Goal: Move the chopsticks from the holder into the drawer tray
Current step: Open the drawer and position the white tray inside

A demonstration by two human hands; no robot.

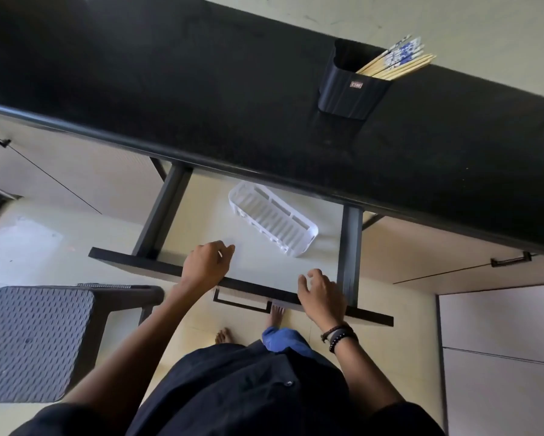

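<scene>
Head view, looking straight down from a standing person: a long black counter (pixel 201 89) crosses the upper frame on a slant. On its right part stands a black ribbed holder (pixel 352 86) with a small label on its front. A bundle of chopsticks (pixel 396 59), some plain pale wood and some with blue-and-white patterned tops, stands inside it and leans against its right rim, the tops fanning out to the right. Below the counter's front edge a drawer (pixel 164 212) with dark side walls is pulled out. A white slotted tray (pixel 274 221) lies on the drawer's pale floor, set diagonally, nearer the right wall. The left grip (pixel 206 265) hovers over the drawer's front edge, its fingers loosely curled and holding nothing, just left of the tray's near end. The right grip (pixel 321 297) is above the front panel near the drawer's right corner, its fingers relaxed and slightly spread, also holding nothing. Dark beaded bracelets (pixel 338 335) circle that wrist. Both grips are well apart from the chopsticks, which are up on the counter beyond the drawer, while the tray lies between the grips and the holder. A metal handle (pixel 242 302) shows on the drawer front between the two forearms. A grey woven chair (pixel 35 341) stands at the lower left, and bare feet show on the pale floor.
</scene>
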